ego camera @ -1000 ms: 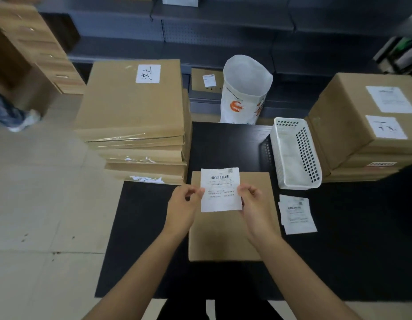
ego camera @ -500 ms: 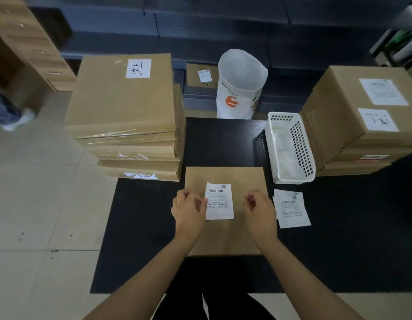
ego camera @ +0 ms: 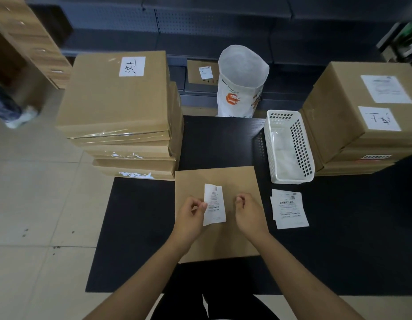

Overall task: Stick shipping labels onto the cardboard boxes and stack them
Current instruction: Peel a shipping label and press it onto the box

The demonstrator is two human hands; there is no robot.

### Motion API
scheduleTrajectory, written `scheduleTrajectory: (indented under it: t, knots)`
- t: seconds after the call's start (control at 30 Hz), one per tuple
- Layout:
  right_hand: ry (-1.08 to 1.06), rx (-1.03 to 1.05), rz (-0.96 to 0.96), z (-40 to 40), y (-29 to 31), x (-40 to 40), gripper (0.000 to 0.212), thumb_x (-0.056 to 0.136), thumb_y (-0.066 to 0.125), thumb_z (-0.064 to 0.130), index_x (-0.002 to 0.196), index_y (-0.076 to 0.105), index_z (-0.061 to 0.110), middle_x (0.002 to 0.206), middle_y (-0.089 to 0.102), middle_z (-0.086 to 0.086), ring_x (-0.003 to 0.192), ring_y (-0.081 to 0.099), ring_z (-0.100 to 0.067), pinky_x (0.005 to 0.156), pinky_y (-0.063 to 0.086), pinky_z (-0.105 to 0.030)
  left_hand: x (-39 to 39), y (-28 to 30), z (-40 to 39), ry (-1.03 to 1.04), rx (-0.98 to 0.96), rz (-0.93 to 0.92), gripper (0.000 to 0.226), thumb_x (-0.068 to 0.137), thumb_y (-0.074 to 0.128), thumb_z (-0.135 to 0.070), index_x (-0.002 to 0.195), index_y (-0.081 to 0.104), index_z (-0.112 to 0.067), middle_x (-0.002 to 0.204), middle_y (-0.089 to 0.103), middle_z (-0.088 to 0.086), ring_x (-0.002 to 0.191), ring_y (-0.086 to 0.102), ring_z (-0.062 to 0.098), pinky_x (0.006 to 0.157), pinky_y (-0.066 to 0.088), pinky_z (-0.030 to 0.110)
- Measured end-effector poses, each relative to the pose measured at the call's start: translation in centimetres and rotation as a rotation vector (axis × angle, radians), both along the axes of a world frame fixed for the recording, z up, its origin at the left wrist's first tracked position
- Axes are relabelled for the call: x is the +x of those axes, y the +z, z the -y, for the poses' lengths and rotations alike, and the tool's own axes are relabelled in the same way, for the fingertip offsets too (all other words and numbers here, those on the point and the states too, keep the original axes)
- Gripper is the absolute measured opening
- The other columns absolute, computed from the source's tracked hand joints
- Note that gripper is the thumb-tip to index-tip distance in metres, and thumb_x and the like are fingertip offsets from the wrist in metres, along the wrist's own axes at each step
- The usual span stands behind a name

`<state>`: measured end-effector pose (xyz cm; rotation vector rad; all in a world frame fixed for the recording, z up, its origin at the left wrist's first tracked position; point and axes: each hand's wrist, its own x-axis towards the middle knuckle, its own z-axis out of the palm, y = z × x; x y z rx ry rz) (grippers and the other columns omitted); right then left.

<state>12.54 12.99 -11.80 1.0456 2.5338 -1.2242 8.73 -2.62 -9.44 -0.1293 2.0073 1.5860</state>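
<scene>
- Right now the flat cardboard box (ego camera: 217, 213) lies on the black table (ego camera: 338, 250), directly in front of the person, and everything below is placed relative to it.
- Over the box's middle, the left hand (ego camera: 191, 217) pinches the left edge of a shipping label (ego camera: 214, 204) between thumb and fingertips; the label's left side curls up off the cardboard (whether its right side already touches the box is hard to tell).
- To the right of the label, the right hand (ego camera: 248, 212) hovers over the box with its fingers curled in and its thumb tucked against them, holding nothing visible; the two hands are apart, with the label between them.
- Just right of the box, a small pile of spare labels (ego camera: 289, 211) lies printed side up on the table.
- Beyond the box's far right corner stands a white perforated basket (ego camera: 289, 146), and right of that, a stack of cardboard boxes (ego camera: 361, 116) with two white sheets on top.
- At the box's far left corner, a taller stack of flat boxes (ego camera: 122, 107) rises (its top box carries a handwritten white sticker).
- Straight behind the box, past the table's far edge, stands an open white bag (ego camera: 242, 82) with an orange print.
</scene>
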Motion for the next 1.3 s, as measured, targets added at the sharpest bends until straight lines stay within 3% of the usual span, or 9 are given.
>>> scheduleTrajectory:
  t: [0.2,0.33,0.53,0.67,0.77,0.83,1.0,1.17,1.3]
  knots:
    - [0.046,0.016,0.043,0.4,0.2,-0.1,0.030,0.101,0.042,0.036,0.119,0.054,0.016,0.111,0.056,0.001,0.093,0.050,-0.011,0.078,0.037,-0.024,0.4,-0.3,-0.3,0.089,0.052,0.082,0.017,0.100,0.046,-0.020,0.090,0.046,-0.007,0.114,0.062,0.005,0.106,0.060,0.018,0.070,0.054,0.020]
    - [0.049,0.015,0.088,0.8,0.2,-0.2,0.034,0.102,0.035,0.040,0.119,0.053,0.017,0.117,0.053,-0.003,0.098,0.049,-0.015,0.078,0.036,-0.026,0.6,-0.7,-0.6,0.031,-0.034,0.031,0.018,0.100,0.047,-0.025,0.087,0.045,-0.012,0.116,0.059,0.001,0.111,0.055,0.018,0.080,0.055,0.029]
    - [0.013,-0.037,0.012,0.5,-0.5,-0.3,0.040,0.103,0.027,0.041,0.108,0.058,0.016,0.109,0.060,-0.008,0.101,0.055,-0.024,0.083,0.044,-0.033,0.3,2.1,-1.3,0.020,0.048,-0.127,0.016,0.101,0.043,-0.020,0.087,0.043,-0.011,0.087,0.053,0.002,0.079,0.053,0.009,0.059,0.042,0.013]
    - [-0.136,-0.231,-0.023,0.0,0.7,-0.2,0.052,0.101,0.018,0.053,0.088,0.062,0.027,0.093,0.065,0.007,0.090,0.059,-0.011,0.087,0.046,-0.035,-1.6,3.4,-2.1,0.047,0.056,-0.084,0.018,0.101,0.043,-0.025,0.092,0.046,-0.010,0.102,0.061,0.004,0.099,0.061,0.014,0.078,0.052,0.031]
    - [-0.345,-0.476,-0.083,-0.9,1.1,0.2,0.059,0.096,0.027,0.062,0.086,0.066,0.019,0.092,0.069,0.000,0.092,0.063,-0.016,0.091,0.047,-0.034,-1.4,1.9,-2.0,0.122,0.078,0.061,0.017,0.101,0.044,-0.026,0.096,0.049,-0.011,0.109,0.064,0.007,0.106,0.061,0.022,0.092,0.050,0.040]
    - [-0.268,-0.472,-0.092,-1.2,1.1,0.6,0.061,0.088,0.040,0.069,0.093,0.067,0.015,0.096,0.071,0.000,0.094,0.064,-0.014,0.088,0.049,-0.031,-0.8,1.0,-1.6,0.144,0.097,0.131,0.017,0.101,0.044,-0.026,0.100,0.051,-0.011,0.110,0.065,0.009,0.106,0.062,0.023,0.097,0.049,0.047]
    - [-0.137,-0.298,-0.109,-1.1,1.4,0.8,0.018,0.094,0.060,0.028,0.083,0.061,0.014,0.086,0.065,0.005,0.077,0.058,-0.005,0.057,0.038,-0.011,0.1,-0.1,-1.3,0.173,0.120,0.136,0.017,0.101,0.046,-0.025,0.100,0.051,-0.009,0.110,0.066,0.012,0.106,0.063,0.026,0.096,0.049,0.052]
    - [-0.131,-0.231,-0.126,-1.3,0.7,0.7,0.019,0.095,0.058,0.026,0.079,0.059,0.017,0.084,0.064,0.002,0.074,0.056,-0.007,0.057,0.038,-0.010,0.3,-0.1,-1.4,0.183,0.115,0.105,0.020,0.100,0.048,-0.027,0.100,0.052,-0.008,0.108,0.066,0.008,0.105,0.063,0.022,0.096,0.050,0.047]
    - [-0.028,-0.077,-0.128,-1.0,0.0,0.7,0.021,0.096,0.056,0.024,0.075,0.055,0.021,0.082,0.059,0.004,0.071,0.053,-0.003,0.055,0.038,-0.009,1.1,-0.3,-1.8,0.163,-0.098,-0.044,0.018,0.099,0.049,-0.031,0.093,0.054,-0.015,0.092,0.066,-0.009,0.089,0.063,0.006,0.077,0.054,0.028]
